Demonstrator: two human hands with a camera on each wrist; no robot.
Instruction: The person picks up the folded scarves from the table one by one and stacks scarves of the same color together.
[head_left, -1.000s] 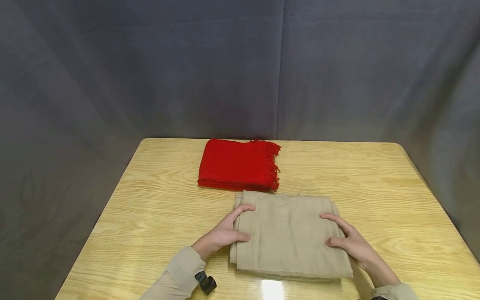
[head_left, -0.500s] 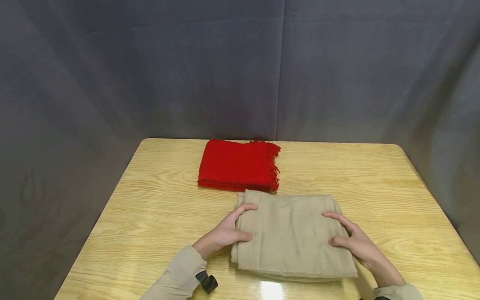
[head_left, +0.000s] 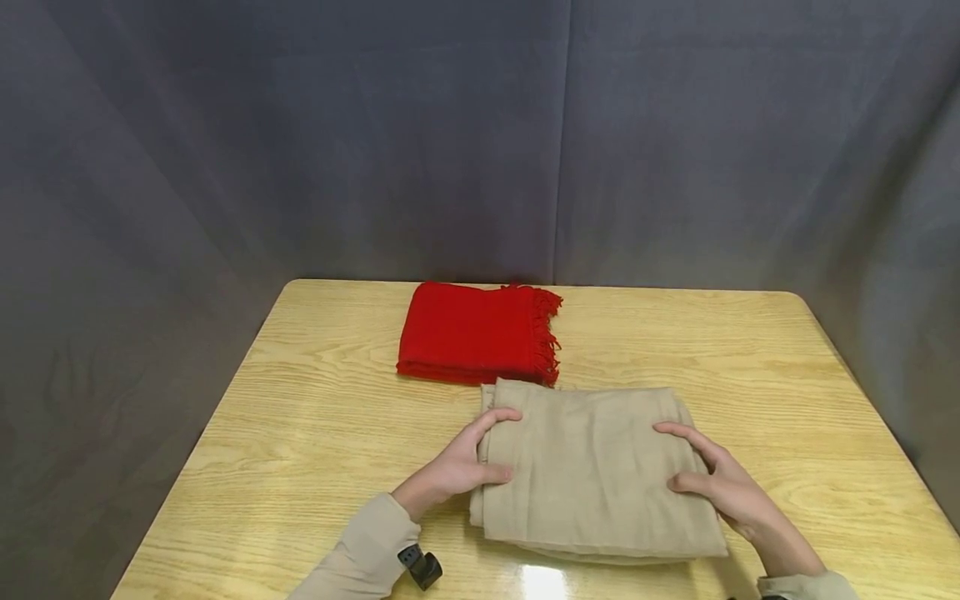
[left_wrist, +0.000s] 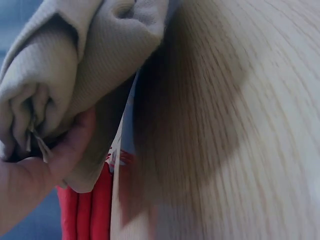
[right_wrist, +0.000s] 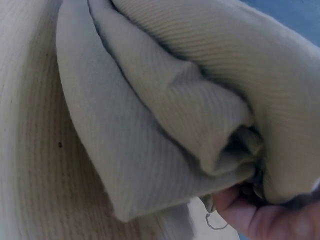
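A folded beige cloth [head_left: 592,475] is held between my two hands at the near side of the table. At its left edge my left hand [head_left: 448,468] grips the layers, thumb and a finger on top. My right hand [head_left: 731,493] grips the right edge in the same way. In the left wrist view, fingers [left_wrist: 75,145] reach under the folded layers [left_wrist: 115,60], and a shadowed gap shows between cloth and tabletop. The right wrist view shows loose, rolled folds [right_wrist: 165,110] above the fingers [right_wrist: 240,212].
Just behind the beige cloth lies a folded red scarf [head_left: 467,333] with fringe along its right side. The wooden table [head_left: 300,433] has rounded far corners. Grey curtains [head_left: 420,150] hang behind it and at both sides.
Both hands have shifted slightly to the right, carrying the beige cloth along with them. The red scarf stays where it was.
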